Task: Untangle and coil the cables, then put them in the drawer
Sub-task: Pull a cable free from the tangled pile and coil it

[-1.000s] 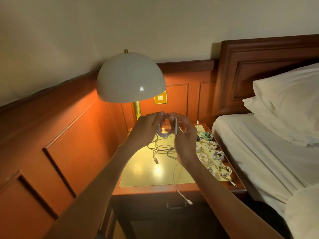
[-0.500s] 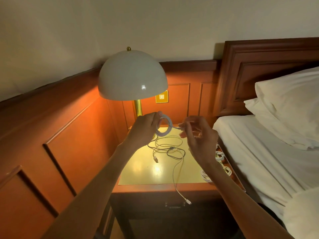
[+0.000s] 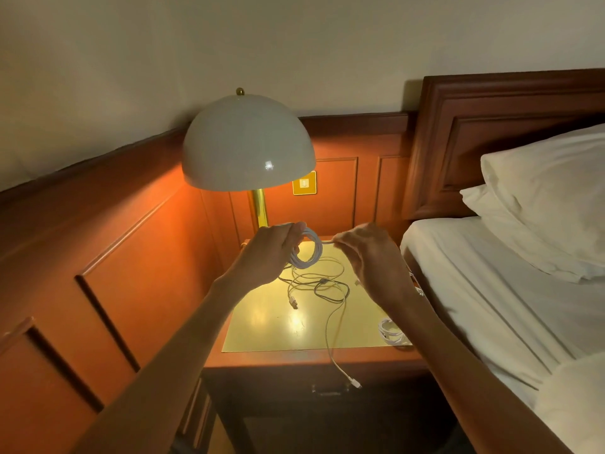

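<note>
Hands have parted since 1.0 s ago, the right one drawn rightward. Left hand (image 3: 268,253) grips white cable coil (image 3: 317,250) above table (image 3: 262,332). Right hand (image 3: 370,257) pinches its free end (short span between). Tangled cables (image 3: 324,282) lie beneath, and a coiled cable (image 3: 389,334) sits at the table's right edge.
</note>
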Available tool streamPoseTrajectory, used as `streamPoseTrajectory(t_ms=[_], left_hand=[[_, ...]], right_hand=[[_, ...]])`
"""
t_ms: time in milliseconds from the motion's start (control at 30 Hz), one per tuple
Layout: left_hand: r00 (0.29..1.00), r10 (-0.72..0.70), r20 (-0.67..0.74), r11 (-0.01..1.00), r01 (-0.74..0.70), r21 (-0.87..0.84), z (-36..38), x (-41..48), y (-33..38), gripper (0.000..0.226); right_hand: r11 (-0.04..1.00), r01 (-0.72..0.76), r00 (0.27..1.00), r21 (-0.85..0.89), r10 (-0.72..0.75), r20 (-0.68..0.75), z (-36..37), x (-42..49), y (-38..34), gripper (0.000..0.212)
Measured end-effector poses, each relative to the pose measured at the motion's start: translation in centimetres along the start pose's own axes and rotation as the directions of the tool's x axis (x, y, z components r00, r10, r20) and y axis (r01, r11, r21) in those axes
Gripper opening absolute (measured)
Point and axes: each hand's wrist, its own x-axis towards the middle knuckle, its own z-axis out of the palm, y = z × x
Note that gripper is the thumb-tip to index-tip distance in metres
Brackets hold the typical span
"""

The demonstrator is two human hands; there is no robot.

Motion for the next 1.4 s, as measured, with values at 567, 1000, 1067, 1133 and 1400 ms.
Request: streamPoseTrajectory(t_ms=[567,1000,1067,1133,1400], left_hand=[[0.972,0.092,-0.215,0.991,-0.069,0.113,1.3,-1.3,1.6,0.047],[0.966,0.142,-0.217,0.977,-0.101,0.19,2.1,-0.4,0.8,0.023],[0.973,0.055,-0.224,0.997,-0.041,0.068,2.5,0.0,0.3,0.035],[0.981,0.02,-0.193,1.0,-0.016,0.018,2.3,0.3,0.0,0.037],[0.964,-0.267,0.004,0.929,0.259,-0.264,3.8,0.7,0.4,0.043]], right_hand=[[-0.435,-0.617,0.62,0.656,0.245,0.746,1.0,0.1,-3.1,0.026],[-0.281,-0.703,0.594,0.653,0.274,0.757,0.5,1.0,-4.1,0.049],[-0.188,-0.717,0.578,0.671,0.379,0.723,0.8,1.4,-4.3,0.047],[-0.125,-0.719,0.584,0.684,0.426,0.691,0.9,1.6,-4.3,0.049],[0.783,-0.604,0.738,0.149,0.479,0.475,2.5,1.8,-4.3,0.023]])
